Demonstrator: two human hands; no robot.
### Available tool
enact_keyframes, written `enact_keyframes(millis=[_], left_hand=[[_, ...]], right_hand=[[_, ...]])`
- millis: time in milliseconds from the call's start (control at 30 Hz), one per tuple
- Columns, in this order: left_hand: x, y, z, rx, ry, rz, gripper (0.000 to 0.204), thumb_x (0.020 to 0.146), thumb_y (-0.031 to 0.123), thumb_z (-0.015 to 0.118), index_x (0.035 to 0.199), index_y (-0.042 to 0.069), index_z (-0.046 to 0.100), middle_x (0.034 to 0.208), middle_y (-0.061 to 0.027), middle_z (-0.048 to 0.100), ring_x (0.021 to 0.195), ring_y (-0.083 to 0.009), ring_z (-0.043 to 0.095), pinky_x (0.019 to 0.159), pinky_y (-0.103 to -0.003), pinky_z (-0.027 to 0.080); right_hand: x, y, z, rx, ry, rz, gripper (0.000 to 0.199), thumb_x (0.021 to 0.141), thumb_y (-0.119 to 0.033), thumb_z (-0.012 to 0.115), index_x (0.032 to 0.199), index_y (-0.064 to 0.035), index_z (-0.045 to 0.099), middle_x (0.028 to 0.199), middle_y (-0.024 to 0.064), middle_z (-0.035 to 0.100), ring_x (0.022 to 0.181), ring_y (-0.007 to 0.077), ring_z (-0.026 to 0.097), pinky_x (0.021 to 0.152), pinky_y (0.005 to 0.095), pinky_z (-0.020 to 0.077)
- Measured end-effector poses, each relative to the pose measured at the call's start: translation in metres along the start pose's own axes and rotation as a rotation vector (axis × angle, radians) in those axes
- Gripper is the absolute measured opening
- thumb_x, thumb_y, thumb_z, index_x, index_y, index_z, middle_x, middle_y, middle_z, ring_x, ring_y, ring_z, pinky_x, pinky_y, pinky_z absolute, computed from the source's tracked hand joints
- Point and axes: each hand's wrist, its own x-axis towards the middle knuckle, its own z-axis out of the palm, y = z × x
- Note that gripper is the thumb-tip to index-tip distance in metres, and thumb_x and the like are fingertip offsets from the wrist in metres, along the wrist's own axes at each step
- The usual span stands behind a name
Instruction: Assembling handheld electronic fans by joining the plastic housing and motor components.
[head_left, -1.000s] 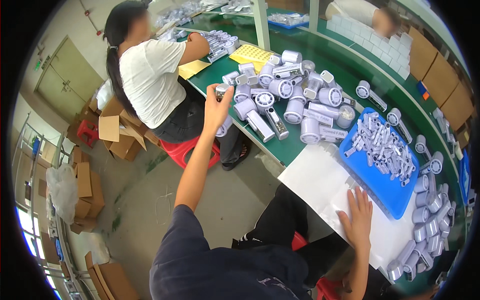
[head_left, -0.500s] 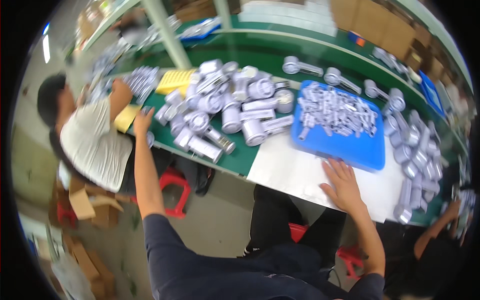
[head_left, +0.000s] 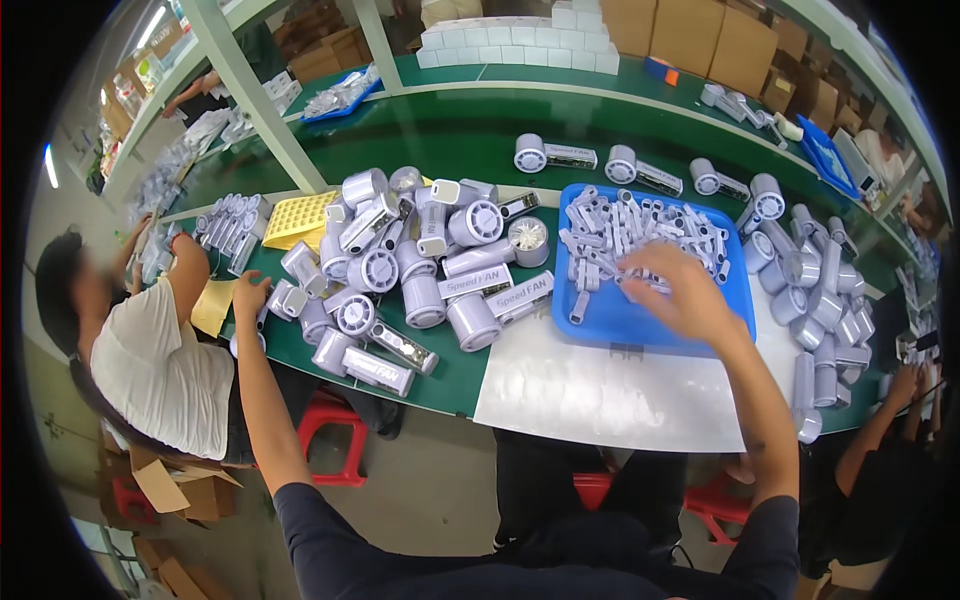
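Note:
My right hand (head_left: pixel 675 290) hovers over a blue tray (head_left: pixel 640 350), its fingers apart and slightly blurred. Inside the tray lie many small pale grey plastic parts (head_left: pixel 625 225); whether a fingertip touches them is hard to see. Out at the left, my left hand (head_left: pixel 250 293) is at the table edge with curled fingers. A pale grey piece (head_left: pixel 262 316) shows right beside it, but what the fingers enclose is hidden. Between the hands spreads a heap of handheld fans (head_left: pixel 430 250), grey with round heads and short handles, some showing open circuit boards.
A white sheet (head_left: pixel 600 400) lies under the tray. More fans (head_left: pixel 825 280) are heaped right of it, and three stand in a row (head_left: pixel 620 165) behind. Yellow trays (head_left: pixel 300 220) lie left. A seated person (head_left: pixel 150 340) works at left, another (head_left: pixel 880 470) at right. Red stools (head_left: pixel 335 435) stand below.
My right hand has lifted from the white sheet at the table's front edge and moved forward over the tray. The view has shifted; my left hand stays by the heap's left end.

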Motion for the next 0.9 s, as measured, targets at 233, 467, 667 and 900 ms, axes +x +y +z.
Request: enact_keyframes(millis=[233, 467, 667, 900], left_hand=[[-0.056, 0.023, -0.025, -0.033, 0.261, 0.101, 0.051, 0.077, 0.036, 0.072, 0.115, 0.003, 0.061, 0.103, -0.0183, 0.067, 0.096, -0.0331, 0.064, 0.085, -0.041, 0.049], [-0.129, 0.039, -0.049, 0.163, 0.256, -0.053, 0.060, 0.069, 0.035, 0.076, 0.118, 0.005, 0.059, 0.110, -0.0237, 0.063, 0.104, -0.0382, 0.061, 0.091, -0.043, 0.047], [-0.129, 0.040, -0.056, -0.012, 0.134, -0.063, 0.045, 0.064, 0.017, 0.078, 0.104, 0.002, 0.066, 0.102, -0.0161, 0.069, 0.097, -0.0275, 0.066, 0.085, -0.036, 0.050], [-0.106, 0.046, -0.044, -0.258, 0.189, 0.213, 0.034, 0.082, 0.023, 0.069, 0.109, 0.003, 0.065, 0.098, -0.0134, 0.069, 0.091, -0.0253, 0.065, 0.084, -0.033, 0.049]], right_hand=[[0.141, 0.118, 0.040, -0.188, 0.087, 0.076, 0.029, 0.083, -0.020, 0.064, 0.107, -0.0035, 0.065, 0.106, 0.0172, 0.062, 0.101, 0.0342, 0.059, 0.087, 0.0410, 0.0474], [0.207, 0.180, 0.088, -0.582, -0.043, 0.219, 0.053, 0.081, -0.020, 0.067, 0.131, -0.0104, 0.051, 0.128, 0.0149, 0.052, 0.126, 0.0336, 0.045, 0.102, 0.0459, 0.0400], [0.225, 0.190, 0.104, -0.588, -0.107, 0.184, 0.040, 0.074, -0.022, 0.076, 0.108, -0.0052, 0.062, 0.115, 0.0202, 0.056, 0.107, 0.0383, 0.057, 0.092, 0.0460, 0.0483], [0.194, 0.140, 0.038, -0.213, 0.074, 0.127, 0.039, 0.080, -0.017, 0.072, 0.112, 0.0009, 0.060, 0.104, 0.0204, 0.052, 0.095, 0.0359, 0.059, 0.085, 0.0405, 0.0473]])
